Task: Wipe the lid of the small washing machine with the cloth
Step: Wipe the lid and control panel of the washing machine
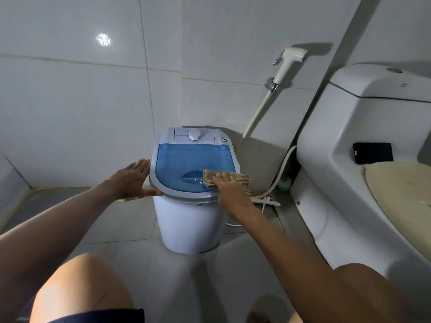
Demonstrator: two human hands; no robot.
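A small white washing machine (190, 224) stands on the tiled floor against the wall. Its translucent blue lid (182, 163) has a grey rim, and a white dial sits on the panel behind it. A tan cloth (235, 176) lies on the lid's front right part, next to the lid's recessed handle. My right hand (229, 192) presses down on the cloth with its fingers laid over it. My left hand (133, 180) rests flat against the left rim of the machine, fingers straight, thumb along the front edge.
A white toilet (363, 173) with a beige seat cover stands close on the right, a black phone (373, 152) on it. A bidet sprayer (288, 64) and its hose hang on the wall behind. Hoses and a cord lie on the floor right of the machine. My knees are below.
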